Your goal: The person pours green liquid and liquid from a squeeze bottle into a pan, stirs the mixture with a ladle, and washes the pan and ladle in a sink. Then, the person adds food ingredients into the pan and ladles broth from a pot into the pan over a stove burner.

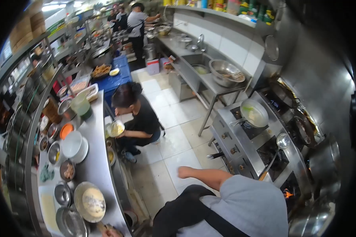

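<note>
My right hand (pixel 184 172) is held out over the tiled floor, its fingers curled into a fist with nothing visible in it. The grey sleeve (pixel 253 193) and black apron (pixel 182 213) fill the bottom of the view. Beside the counter, my left hand (pixel 111 230) is cut off by the bottom edge, so its grip does not show clearly. Nearest to it are a wide bowl (pixel 80 201) with pale powder or batter inside and a metal bowl (pixel 70 222). A small bowl of meat pieces (pixel 68 170) stands farther along.
A person (pixel 136 114) crouches by the counter (pixel 95 158), holding a bowl of yellow food (pixel 116 128). On the right, the stove (pixel 235 136) carries a pan (pixel 255 113), a ladle (pixel 281 142) and a lit flame (pixel 288 193). Another person (pixel 137 29) stands far back.
</note>
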Demonstrator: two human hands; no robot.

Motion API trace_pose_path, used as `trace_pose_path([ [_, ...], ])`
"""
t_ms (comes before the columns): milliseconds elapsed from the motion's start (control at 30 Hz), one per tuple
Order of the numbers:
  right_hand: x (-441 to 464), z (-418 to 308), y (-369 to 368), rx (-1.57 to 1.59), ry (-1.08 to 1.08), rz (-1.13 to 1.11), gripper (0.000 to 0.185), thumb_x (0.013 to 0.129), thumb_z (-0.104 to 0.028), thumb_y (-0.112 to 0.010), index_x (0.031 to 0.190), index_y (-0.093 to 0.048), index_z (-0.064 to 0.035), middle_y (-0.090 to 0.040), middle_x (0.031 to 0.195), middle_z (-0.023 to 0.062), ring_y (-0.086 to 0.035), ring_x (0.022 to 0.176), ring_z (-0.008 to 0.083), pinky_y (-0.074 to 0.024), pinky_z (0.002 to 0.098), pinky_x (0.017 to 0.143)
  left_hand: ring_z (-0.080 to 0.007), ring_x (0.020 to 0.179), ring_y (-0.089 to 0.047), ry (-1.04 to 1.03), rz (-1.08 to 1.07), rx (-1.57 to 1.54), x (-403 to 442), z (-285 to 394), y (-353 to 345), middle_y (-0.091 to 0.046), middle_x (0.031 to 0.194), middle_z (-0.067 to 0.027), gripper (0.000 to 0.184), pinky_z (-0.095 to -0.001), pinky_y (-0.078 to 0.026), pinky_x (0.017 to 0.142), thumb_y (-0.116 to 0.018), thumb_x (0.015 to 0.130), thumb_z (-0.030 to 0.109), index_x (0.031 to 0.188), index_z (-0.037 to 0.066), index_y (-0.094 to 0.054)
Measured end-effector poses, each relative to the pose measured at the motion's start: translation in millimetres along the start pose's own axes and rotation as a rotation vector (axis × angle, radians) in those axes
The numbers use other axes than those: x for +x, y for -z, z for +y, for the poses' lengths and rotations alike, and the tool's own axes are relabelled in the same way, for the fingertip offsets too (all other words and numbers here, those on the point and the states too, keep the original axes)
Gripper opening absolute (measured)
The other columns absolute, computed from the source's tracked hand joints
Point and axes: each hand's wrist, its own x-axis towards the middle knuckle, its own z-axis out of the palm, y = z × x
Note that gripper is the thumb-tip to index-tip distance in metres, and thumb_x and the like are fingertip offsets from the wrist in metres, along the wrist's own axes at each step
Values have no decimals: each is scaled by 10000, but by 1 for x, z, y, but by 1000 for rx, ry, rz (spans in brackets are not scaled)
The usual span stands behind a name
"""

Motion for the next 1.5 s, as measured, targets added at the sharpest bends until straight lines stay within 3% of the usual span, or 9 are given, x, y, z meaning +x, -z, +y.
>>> trace_pose_path([
  [67, -45, 58, 24, 248, -451, -35, 332, 794, -159, -545, 893, -659, 136, -670, 921, 282, -702, 742, 369, -578, 433, 542, -392, 973, -579, 222, -282, 56, 5, -10, -13, -627, 1097, -264, 420, -459, -445, 886, -637, 911, 322, 1101, -53, -642],
  [200, -114, 114, 27, 294, -660, -37, 370, 814, -162, -563, 1024, -645, 131, -644, 1089, 268, -700, 780, 361, -601, 430, 569, -402, 964, -586, 358, -599, 106, 56, 127, 18, -630, 1138, -273, 420, -457, -451, 862, -594, 917, 397, 1063, 18, -704],
  [267, -125, 121, 16, 319, -704, -36, 374, 818, -164, -571, 1059, -647, 111, -633, 1137, 255, -700, 800, 354, -603, 427, 574, -296, 1093, -629, 260, -326, -149, 82, 124, 12, -663, 1179, -223, 437, -384, -424, 1030, -587, 932, 436, 1205, 108, -679],
  [433, -118, 99, -25, 167, -489, -358, 354, 810, -211, -603, 1039, -683, 47, -656, 1111, 205, -681, 872, 354, -591, 469, 616, -290, 1061, -629, 41, -311, -223, 88, 122, 7, -659, 1161, -221, 426, -377, -435, 998, -562, 939, 415, 1190, 86, -665],
  [667, -59, 45, -11, 296, -71, -164, 235, 769, -180, -586, 907, -687, -19, -682, 757, 180, -655, 641, 302, -522, 439, 581, -281, 1016, -629, -97, -358, -339, 88, 136, 20, -654, 1134, -218, 413, -368, -449, 952, -528, 949, 385, 1168, 55, -645],
  [733, -19, 72, -39, -15, 136, -150, 215, 788, -186, -584, 900, -668, -23, -668, 714, 166, -655, 634, 293, -526, 425, 592, -279, 1003, -629, -169, -329, -369, 89, 150, 32, -652, 1127, -217, 410, -365, -453, 939, -518, 951, 377, 1162, 47, -639],
  [833, -46, 59, -17, 255, -31, -162, 221, 820, -231, -576, 824, -679, -35, -648, 653, 137, -655, 617, 270, -534, 412, 583, -275, 984, -629, -319, -335, -463, 94, 173, 48, -650, 1116, -216, 405, -361, -460, 920, -504, 956, 364, 1153, 34, -630],
  [1000, -59, 72, -21, -40, -338, -478, 299, 826, -219, -578, 1004, -684, -3, -692, 833, 161, -678, 670, 252, -581, 376, 576, -270, 952, -629, -610, -345, -623, 103, 207, 88, -646, 1097, -214, 399, -354, -470, 887, -479, 962, 343, 1138, 12, -616],
  [1500, 44, -22, -7, -50, 104, -393, 271, 843, -237, -548, 949, -667, -19, -626, 613, 139, -606, 465, 239, -514, 382, 494, -252, 856, -628, -1210, -170, -712, 121, 233, 167, -634, 1041, -209, 388, -333, -501, 790, -406, 983, 280, 1092, -53, -573],
])
